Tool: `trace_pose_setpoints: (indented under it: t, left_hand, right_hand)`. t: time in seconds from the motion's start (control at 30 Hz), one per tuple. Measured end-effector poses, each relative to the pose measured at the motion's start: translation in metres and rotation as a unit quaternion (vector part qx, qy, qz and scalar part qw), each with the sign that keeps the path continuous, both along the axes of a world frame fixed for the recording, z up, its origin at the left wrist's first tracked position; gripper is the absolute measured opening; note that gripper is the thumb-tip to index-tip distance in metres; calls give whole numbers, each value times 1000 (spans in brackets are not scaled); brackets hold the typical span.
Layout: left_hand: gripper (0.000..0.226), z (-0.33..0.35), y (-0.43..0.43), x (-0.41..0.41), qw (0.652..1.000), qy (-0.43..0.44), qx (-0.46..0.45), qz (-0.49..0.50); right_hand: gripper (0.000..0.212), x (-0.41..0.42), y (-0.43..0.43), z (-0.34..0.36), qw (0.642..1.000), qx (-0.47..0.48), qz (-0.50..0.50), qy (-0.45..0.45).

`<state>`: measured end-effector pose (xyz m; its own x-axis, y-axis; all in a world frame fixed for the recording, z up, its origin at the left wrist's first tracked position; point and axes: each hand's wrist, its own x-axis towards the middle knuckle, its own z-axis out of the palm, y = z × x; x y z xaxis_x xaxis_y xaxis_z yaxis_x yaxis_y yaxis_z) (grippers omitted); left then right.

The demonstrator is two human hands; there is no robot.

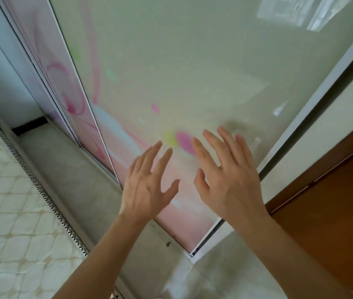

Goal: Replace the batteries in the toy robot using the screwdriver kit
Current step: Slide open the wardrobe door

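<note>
My left hand [149,180] and my right hand [225,169] are held up side by side in front of me, backs toward the camera, fingers straight and spread. Neither hand holds anything. Behind them stands a glossy sliding wardrobe door [182,72] with a pink floral print. No toy robot, batteries or screwdriver kit is in view.
A quilted white mattress [9,201] fills the lower left. A strip of grey tiled floor [80,175] runs between it and the sliding door. A brown wooden door [333,212] stands at the right, beside a white frame [301,108].
</note>
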<state>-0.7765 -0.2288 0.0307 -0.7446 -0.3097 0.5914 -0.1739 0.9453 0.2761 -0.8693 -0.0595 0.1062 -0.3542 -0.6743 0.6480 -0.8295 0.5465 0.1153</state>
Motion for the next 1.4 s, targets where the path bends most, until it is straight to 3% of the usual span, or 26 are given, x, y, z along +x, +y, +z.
trace_pose_setpoints:
  t: [0.2, 0.37, 0.53, 0.73, 0.9, 1.07, 1.2, 1.3, 1.4]
  left_hand:
    - [115, 38, -11, -53, 996, 10, -38, -83]
    - [117, 39, -19, -83, 994, 21, -78, -69]
    - [121, 32, -28, -103, 992, 33, -99, -73]
    - [117, 20, -45, -118, 988, 85, -107, -72]
    - [111, 19, -68, -121, 988, 85, -104, -72]
    - [112, 27, -95, -112, 993, 43, -105, -34]
    - [114, 39, -105, -99, 997, -11, -79, 1]
    - [110, 46, -95, -90, 998, -31, -44, 26]
    - [108, 45, -72, -83, 999, -28, -24, 14]
  right_hand:
    - [72, -17, 6, 42, 980, 124, -141, 66]
    - [102, -30, 2, 31, 959, 173, -203, 94]
    - [89, -45, 1, 22, 941, 164, -225, 192]
    - [86, -49, -12, 19, 938, 145, -225, 220]
    - [86, -53, -37, 19, 947, 135, -214, 198]
    - [69, -49, -70, 24, 955, 122, -193, 187]
    - [63, -47, -88, 36, 983, 109, -88, 115]
    - [59, -43, -81, 48, 999, 17, 14, 49]
    - [58, -43, -60, 49, 994, -103, 39, 24]
